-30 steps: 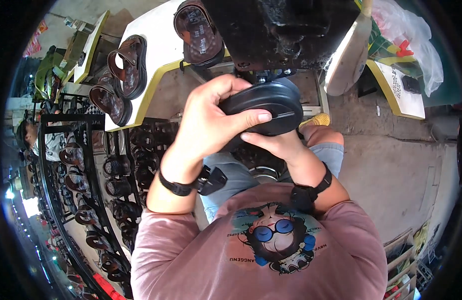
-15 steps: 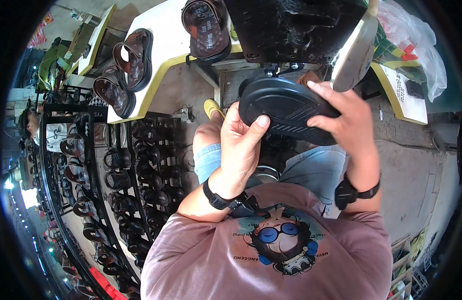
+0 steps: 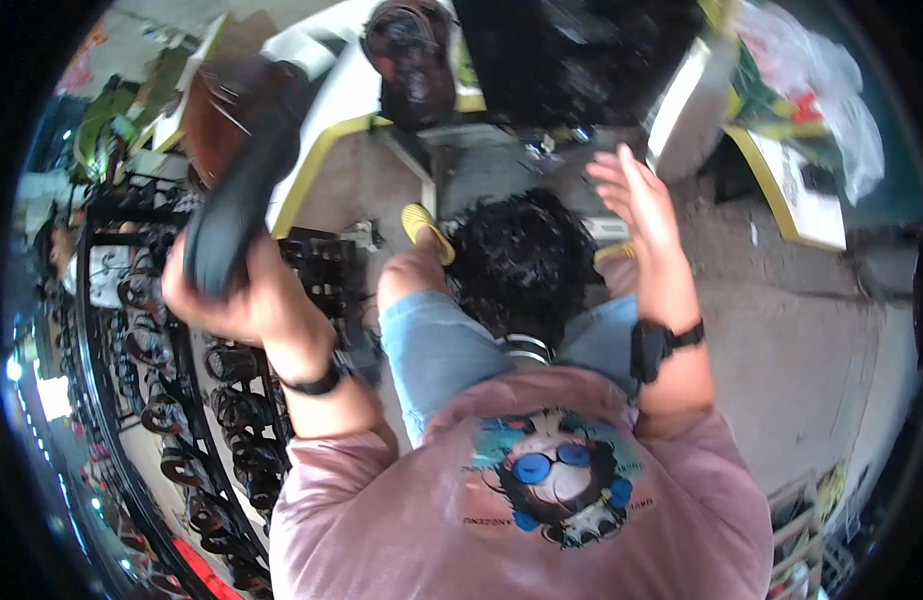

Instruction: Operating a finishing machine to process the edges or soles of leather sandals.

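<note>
Out to the left, my left hand (image 3: pixel 271 300) grips a brown sandal (image 3: pixel 243 205) with a thick black sole, tilted on its side and blurred by motion. The sandal overlaps the left end of the white table, hiding what lies behind it. In front of the black machine my right hand (image 3: pixel 636 200) hangs in the air, fingers stretched out and holding nothing. Another dark brown sandal (image 3: pixel 411 65) rests on the table left of the machine.
A black machine (image 3: pixel 576 60) stands at the top middle, with the yellow-edged white table (image 3: pixel 336 95) beside it. Black trimmings (image 3: pixel 526 260) are heaped between my legs. Racks of sandals (image 3: pixel 171 410) fill the left side. A clear plastic bag (image 3: pixel 831 80) lies at the upper right.
The sandal has left the front of the machine and swung left in my left hand. My right hand has let go of it and opened. The trimmings heap now shows.
</note>
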Motion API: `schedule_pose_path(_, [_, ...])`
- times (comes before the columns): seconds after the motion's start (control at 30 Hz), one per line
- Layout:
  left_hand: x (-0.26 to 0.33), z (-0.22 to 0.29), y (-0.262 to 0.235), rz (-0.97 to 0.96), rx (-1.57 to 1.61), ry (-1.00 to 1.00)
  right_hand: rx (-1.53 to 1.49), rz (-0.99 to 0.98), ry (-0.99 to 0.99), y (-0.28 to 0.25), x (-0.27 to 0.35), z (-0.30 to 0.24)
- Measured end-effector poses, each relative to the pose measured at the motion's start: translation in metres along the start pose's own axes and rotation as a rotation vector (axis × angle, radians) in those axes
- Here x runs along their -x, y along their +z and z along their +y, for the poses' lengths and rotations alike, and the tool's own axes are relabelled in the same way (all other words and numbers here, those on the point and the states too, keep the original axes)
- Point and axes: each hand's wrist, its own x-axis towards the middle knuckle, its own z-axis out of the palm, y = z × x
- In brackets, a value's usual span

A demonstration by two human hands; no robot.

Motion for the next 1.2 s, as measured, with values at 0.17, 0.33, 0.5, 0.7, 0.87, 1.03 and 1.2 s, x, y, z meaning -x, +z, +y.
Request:
schedule_pose_path(0.17, [0.006, -0.148, 0.024, -0.624, -0.263, -0.166, -0.353, -0.174, 0.069, 0.006, -0.017, 0.027])
schedule_pose_path(0.33, [0.047, -0.105, 0.030, -0.766, -0.513, 0.052, -0.375, -0.052, 0.132, 0.014, -0.028, 0.026])
schedule_pose_path(0.5, [0.130, 0.058, 0.049, -1.163, 0.141, 0.558, -0.303, 0.026, 0.161, 0.025, -0.041, 0.039])
schedule_pose_path(0.7, [0.155, 0.087, 0.072, -1.200, 0.206, 0.512, -0.156, -0.103, 0.206, 0.057, -0.032, 0.071])
schedule_pose_path(0.87, [0.157, 0.078, 0.074, -1.336, 0.344, 0.535, -0.034, -0.082, 0.188, 0.059, -0.019, 0.089])
schedule_pose_path(1.03, [0.167, 0.071, 0.075, -1.296, 0.400, 0.496, -0.107, -0.088, 0.180, 0.056, -0.020, 0.089])
schedule_pose_path(1.2, [0.165, 0.061, 0.076, -1.228, 0.353, 0.370, -0.161, -0.077, 0.215, 0.061, -0.019, 0.082])
